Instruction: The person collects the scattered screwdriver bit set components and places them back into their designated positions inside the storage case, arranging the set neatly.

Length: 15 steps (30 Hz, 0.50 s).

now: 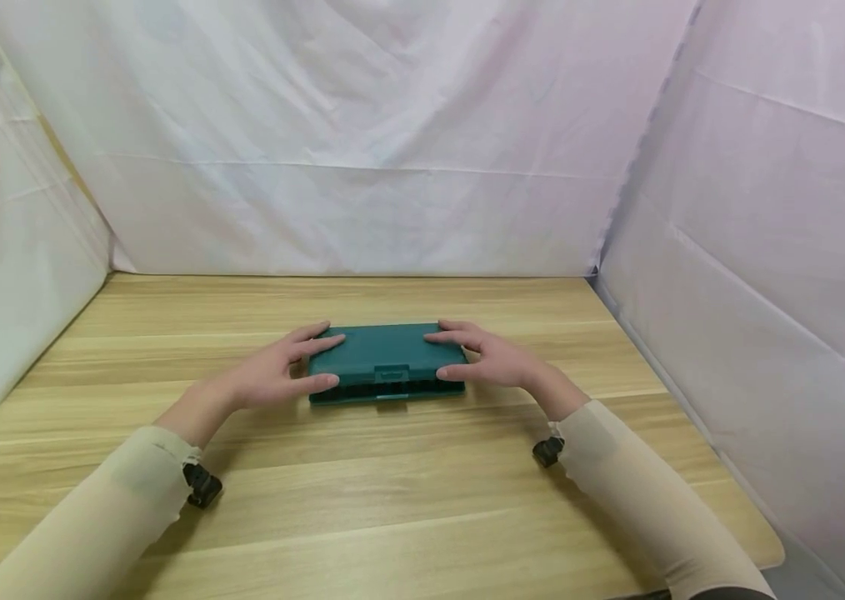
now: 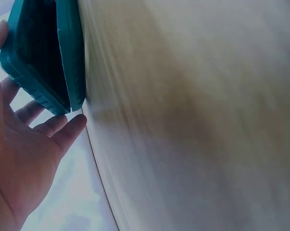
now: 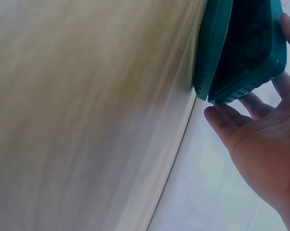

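Note:
A dark green plastic case (image 1: 390, 346) lies on the wooden table with its lid partly raised, leaving a dark gap along the front. A latch (image 1: 392, 373) sits at the middle of the lid's front edge. My left hand (image 1: 276, 373) rests on the lid's left end, fingers spread over the top and thumb at the front edge. At the right end, my right hand (image 1: 499, 362) touches the lid the same way. Both wrist views show the wedge-shaped opening between lid and base (image 2: 72, 53), with fingers beside the case's end. The inside is too dark to make out.
The wooden table (image 1: 392, 483) reaches back to a white cloth (image 1: 362, 208) hung behind it. More white sheeting (image 1: 767, 233) stands along the right, and another sheet hangs on the left. A small black camera (image 1: 202, 485) is strapped at the left wrist, another (image 1: 548, 451) at the right.

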{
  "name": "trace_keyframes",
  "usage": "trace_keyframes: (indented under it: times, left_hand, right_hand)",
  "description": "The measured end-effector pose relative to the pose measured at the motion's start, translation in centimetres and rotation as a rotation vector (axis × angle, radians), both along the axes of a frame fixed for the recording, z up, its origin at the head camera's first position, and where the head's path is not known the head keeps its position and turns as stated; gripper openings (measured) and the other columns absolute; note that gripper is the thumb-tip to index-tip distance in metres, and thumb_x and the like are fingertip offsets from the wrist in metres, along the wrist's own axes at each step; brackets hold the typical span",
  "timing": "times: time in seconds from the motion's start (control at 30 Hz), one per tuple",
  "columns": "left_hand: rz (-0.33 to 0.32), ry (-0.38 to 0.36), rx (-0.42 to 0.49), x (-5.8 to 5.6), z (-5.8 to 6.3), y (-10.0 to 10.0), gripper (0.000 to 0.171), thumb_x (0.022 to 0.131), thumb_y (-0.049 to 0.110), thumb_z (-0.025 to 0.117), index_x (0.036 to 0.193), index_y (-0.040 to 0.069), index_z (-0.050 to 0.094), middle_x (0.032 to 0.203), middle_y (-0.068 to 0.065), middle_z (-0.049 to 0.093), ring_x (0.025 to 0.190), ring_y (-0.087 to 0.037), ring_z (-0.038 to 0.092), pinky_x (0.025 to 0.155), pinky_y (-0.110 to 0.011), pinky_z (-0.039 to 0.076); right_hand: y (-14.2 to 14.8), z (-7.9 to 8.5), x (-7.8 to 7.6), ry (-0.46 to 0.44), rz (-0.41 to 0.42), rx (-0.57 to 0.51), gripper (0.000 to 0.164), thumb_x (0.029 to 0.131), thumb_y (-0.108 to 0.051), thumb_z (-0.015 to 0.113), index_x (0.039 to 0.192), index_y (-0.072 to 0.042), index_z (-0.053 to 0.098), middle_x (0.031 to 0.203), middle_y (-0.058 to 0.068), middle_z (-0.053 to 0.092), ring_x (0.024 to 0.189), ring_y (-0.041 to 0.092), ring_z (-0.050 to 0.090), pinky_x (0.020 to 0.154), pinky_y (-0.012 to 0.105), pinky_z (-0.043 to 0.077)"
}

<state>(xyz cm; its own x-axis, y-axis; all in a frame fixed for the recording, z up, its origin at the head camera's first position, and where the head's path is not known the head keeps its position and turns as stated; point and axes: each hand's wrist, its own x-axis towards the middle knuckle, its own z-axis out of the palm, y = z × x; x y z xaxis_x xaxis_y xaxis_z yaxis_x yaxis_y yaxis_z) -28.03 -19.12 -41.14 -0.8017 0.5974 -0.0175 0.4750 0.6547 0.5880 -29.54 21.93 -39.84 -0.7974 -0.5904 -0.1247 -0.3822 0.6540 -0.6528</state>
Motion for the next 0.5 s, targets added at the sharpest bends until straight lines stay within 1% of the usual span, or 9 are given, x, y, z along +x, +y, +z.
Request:
trace_keyframes:
  times: [0.13,0.33,0.5]
  left_hand:
    - [-0.007,-0.010,-0.011,0.19,-0.11,-0.07,0.082,0.105,0.060,0.068,0.174,0.028,0.036,0.185,-0.013,0.011,0.168,-0.050,0.014,0.126,-0.076,0.027]
    - [-0.015,-0.019,-0.033,0.34,-0.08,-0.29,0.079,0.106,0.058,0.067,0.173,0.028,0.038,0.186,-0.012,0.009,0.169,-0.050,0.012,0.127,-0.076,0.025]
    - [-0.030,-0.022,-0.035,0.34,-0.11,-0.45,0.074,0.109,0.055,0.065,0.172,0.028,0.039,0.185,-0.013,0.008,0.168,-0.051,0.012,0.127,-0.075,0.025]
  right_hand:
    - [0.07,-0.10,0.18,0.016,0.011,0.036,0.071,0.103,-0.050,0.076,0.167,-0.035,0.049,0.185,0.003,0.016,0.172,0.035,0.014,0.131,0.068,0.026]
    - [0.06,-0.07,0.32,0.022,0.042,0.043,0.071,0.103,-0.043,0.078,0.167,-0.029,0.050,0.185,0.009,0.014,0.172,0.038,0.012,0.131,0.070,0.024]
    - [0.07,-0.15,0.31,0.017,0.050,0.064,0.072,0.101,-0.036,0.081,0.166,-0.028,0.052,0.185,0.010,0.013,0.171,0.039,0.012,0.131,0.068,0.025]
